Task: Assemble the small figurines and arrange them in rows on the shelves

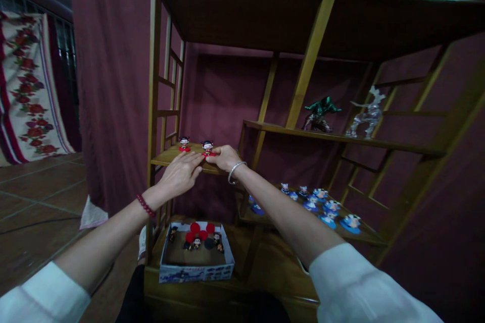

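A small black-haired figurine in red [207, 147] stands on a red base on the left wooden shelf [166, 156]. My right hand [226, 157] holds its base from the right, with thumb and fingers pinched at the edge. My left hand [181, 170] lies flat at the shelf's front, its fingers stretched out and their tips at the same base. Behind my left hand, a similar figurine [184, 143] stands on its own red base, touched by neither hand.
An open box [195, 272] with several figurines and red discs sits below. Blue-based figurines [311, 204] stand on the lower right shelf. A green figure [321, 113] and a clear deer-like figure [368, 113] stand higher, beside a wooden post [310, 60].
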